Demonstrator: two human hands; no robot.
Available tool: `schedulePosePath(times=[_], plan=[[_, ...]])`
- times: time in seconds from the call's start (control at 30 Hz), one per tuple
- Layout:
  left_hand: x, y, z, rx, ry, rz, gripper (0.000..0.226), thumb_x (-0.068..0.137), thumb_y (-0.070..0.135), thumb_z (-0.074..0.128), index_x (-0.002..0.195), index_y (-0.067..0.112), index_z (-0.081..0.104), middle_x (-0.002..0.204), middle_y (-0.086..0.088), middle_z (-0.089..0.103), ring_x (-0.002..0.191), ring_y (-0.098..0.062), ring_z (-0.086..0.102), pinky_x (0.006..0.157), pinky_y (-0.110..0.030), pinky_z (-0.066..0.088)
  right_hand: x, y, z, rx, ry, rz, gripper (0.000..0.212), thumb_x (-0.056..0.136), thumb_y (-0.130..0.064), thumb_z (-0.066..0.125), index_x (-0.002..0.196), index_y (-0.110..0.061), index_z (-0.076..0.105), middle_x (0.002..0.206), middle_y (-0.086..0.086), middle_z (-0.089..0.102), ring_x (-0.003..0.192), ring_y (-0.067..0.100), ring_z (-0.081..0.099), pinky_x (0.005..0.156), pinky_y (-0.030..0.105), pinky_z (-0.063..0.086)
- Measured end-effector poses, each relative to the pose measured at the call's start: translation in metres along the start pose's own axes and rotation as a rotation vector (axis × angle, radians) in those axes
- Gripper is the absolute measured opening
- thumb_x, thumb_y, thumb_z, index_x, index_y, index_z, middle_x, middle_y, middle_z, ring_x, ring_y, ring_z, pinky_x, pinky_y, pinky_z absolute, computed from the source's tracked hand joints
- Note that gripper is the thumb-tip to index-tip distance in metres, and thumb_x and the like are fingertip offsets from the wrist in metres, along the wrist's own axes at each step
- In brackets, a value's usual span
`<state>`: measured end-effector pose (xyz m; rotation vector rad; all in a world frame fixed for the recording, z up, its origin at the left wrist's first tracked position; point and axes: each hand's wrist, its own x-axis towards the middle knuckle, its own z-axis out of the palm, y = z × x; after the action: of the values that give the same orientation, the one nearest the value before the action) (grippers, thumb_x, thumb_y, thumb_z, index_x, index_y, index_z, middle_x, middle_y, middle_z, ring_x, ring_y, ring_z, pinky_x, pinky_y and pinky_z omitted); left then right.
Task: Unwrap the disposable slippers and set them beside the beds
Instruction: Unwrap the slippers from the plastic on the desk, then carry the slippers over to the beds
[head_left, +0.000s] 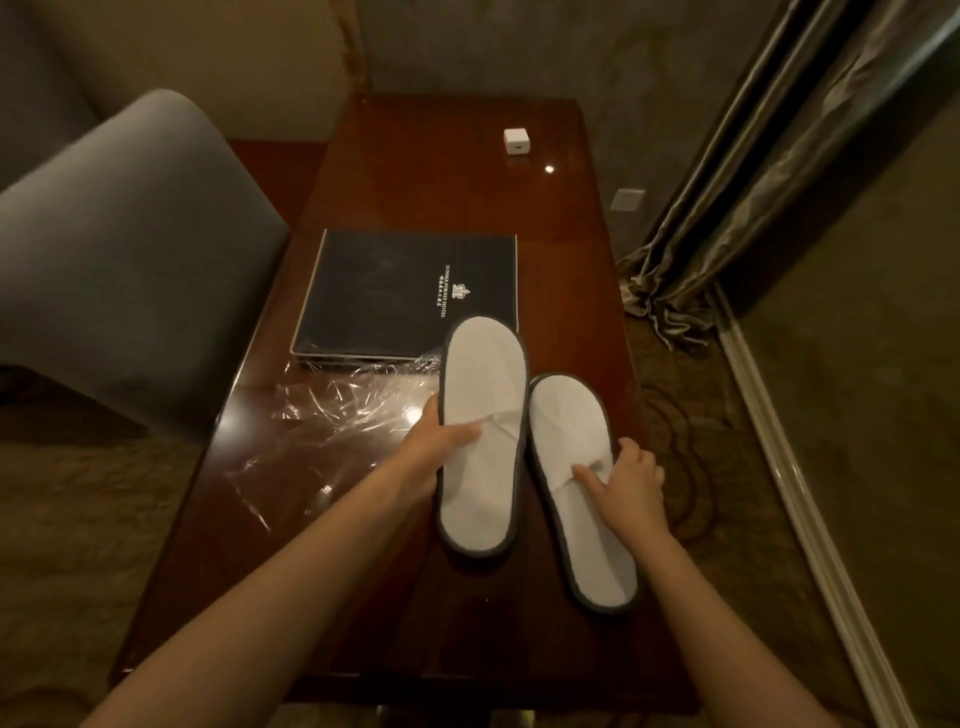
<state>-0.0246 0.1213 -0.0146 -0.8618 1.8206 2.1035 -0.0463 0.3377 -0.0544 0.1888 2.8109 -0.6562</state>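
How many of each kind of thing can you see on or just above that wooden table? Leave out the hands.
White slippers: 2
Clear plastic wrapper: 1
Dark hotel folder: 1
Small white cube: 1
Total: 5

Behind the left slipper (483, 374), most fingers of the left grip (432, 451) are lost to us. That slipper covers the 5 o'clock corner of the folder (395, 291); we cannot read its small print. The chair (130, 234) runs off at 9 o'clock.
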Motion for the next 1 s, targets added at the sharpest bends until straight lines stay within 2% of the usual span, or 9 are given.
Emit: schedulePosePath(times=[0.17, 0.27, 0.33, 0.4, 0.5, 0.67, 0.83, 0.9, 1.0], plan=[[0.004, -0.030, 0.014, 0.055, 0.004, -0.017, 0.065, 0.080, 0.003, 0.064, 0.135, 0.018, 0.033, 0.126, -0.011, 0.055, 0.111, -0.029, 0.055, 0.094, -0.046, 0.047, 0.018, -0.005, 0.004, 0.178, -0.177, 0.161, 0.092, 0.071, -0.038, 0.077, 0.139, -0.003, 0.025, 0.139, 0.020, 0.037, 0.127, 0.037, 0.039, 0.101, 0.045, 0.042], [0.007, -0.034, 0.019, 0.051, 0.028, -0.004, 0.065, 0.079, 0.007, 0.066, 0.135, 0.019, 0.035, 0.123, -0.007, 0.056, 0.111, -0.028, 0.055, 0.097, -0.050, 0.046, 0.023, -0.003, 0.005, 0.368, -0.245, 0.200, 0.077, 0.072, -0.030, 0.078, 0.130, -0.004, 0.035, 0.128, 0.017, 0.050, 0.116, 0.033, 0.051, 0.091, 0.042, 0.049], [0.006, -0.034, 0.020, 0.016, 0.042, 0.019, 0.063, 0.079, 0.005, 0.066, 0.134, 0.018, 0.038, 0.115, -0.004, 0.060, 0.106, -0.025, 0.058, 0.092, -0.045, 0.049, 0.022, 0.001, 0.003, 0.580, -0.246, 0.189, 0.063, 0.074, -0.022, 0.076, 0.124, -0.005, 0.042, 0.123, 0.014, 0.055, 0.106, 0.026, 0.055, 0.086, 0.040, 0.051], [0.004, -0.031, 0.020, -0.015, 0.061, 0.046, 0.060, 0.080, 0.003, 0.066, 0.133, 0.016, 0.040, 0.113, -0.004, 0.062, 0.101, -0.024, 0.061, 0.087, -0.041, 0.051, 0.019, 0.003, -0.006, 0.765, -0.234, 0.153, 0.055, 0.077, -0.016, 0.073, 0.125, -0.008, 0.047, 0.122, 0.012, 0.059, 0.101, 0.023, 0.058, 0.079, 0.038, 0.054], [-0.002, -0.020, 0.020, -0.052, 0.062, 0.094, 0.058, 0.081, 0.004, 0.066, 0.132, 0.013, 0.042, 0.119, -0.010, 0.062, 0.103, -0.025, 0.062, 0.088, -0.042, 0.052, 0.017, -0.001, -0.032, 0.889, -0.223, 0.043, 0.054, 0.081, -0.013, 0.069, 0.130, -0.012, 0.047, 0.119, 0.007, 0.060, 0.098, 0.019, 0.059, 0.069, 0.026, 0.051], [-0.023, 0.005, 0.016, -0.158, 0.043, 0.186, 0.049, 0.081, 0.002, 0.064, 0.124, 0.019, 0.047, 0.113, -0.007, 0.064, 0.099, -0.025, 0.064, 0.077, -0.038, 0.055, 0.018, -0.019, -0.091, 0.910, -0.181, -0.091, 0.056, 0.084, -0.013, 0.065, 0.135, -0.013, 0.041, 0.125, 0.008, 0.057, 0.107, 0.024, 0.058, 0.087, 0.041, 0.052], [-0.054, 0.027, -0.003, -0.263, 0.123, 0.251, 0.041, 0.079, 0.008, 0.067, 0.115, 0.022, 0.054, 0.097, -0.001, 0.073, 0.084, -0.019, 0.070, 0.060, -0.027, 0.056, 0.006, -0.059, -0.129, 1.109, -0.423, -0.255, 0.050, 0.081, -0.004, 0.063, 0.127, -0.020, 0.050, 0.111, 0.001, 0.067, 0.092, 0.018, 0.068, 0.067, 0.029, 0.057], [-0.070, 0.034, -0.017, -0.298, 0.151, 0.279, 0.041, 0.078, 0.011, 0.068, 0.114, 0.024, 0.054, 0.095, 0.001, 0.074, 0.085, -0.019, 0.071, 0.064, -0.031, 0.057, -0.001, -0.083, -0.130, 1.127, -0.518, -0.309, 0.051, 0.075, -0.004, 0.068, 0.122, -0.019, 0.053, 0.105, 0.001, 0.070, 0.084, 0.017, 0.071, 0.061, 0.027, 0.058], [-0.101, 0.042, -0.052, -0.369, 0.239, 0.330, 0.055, 0.072, 0.017, 0.074, 0.121, 0.029, 0.050, 0.110, -0.003, 0.068, 0.096, -0.025, 0.067, 0.076, -0.042, 0.057, -0.017, -0.128, -0.122, 1.079, -0.631, -0.377, 0.060, 0.062, -0.015, 0.079, 0.116, -0.023, 0.053, 0.104, 0.001, 0.069, 0.080, 0.015, 0.072, 0.059, 0.029, 0.058]])
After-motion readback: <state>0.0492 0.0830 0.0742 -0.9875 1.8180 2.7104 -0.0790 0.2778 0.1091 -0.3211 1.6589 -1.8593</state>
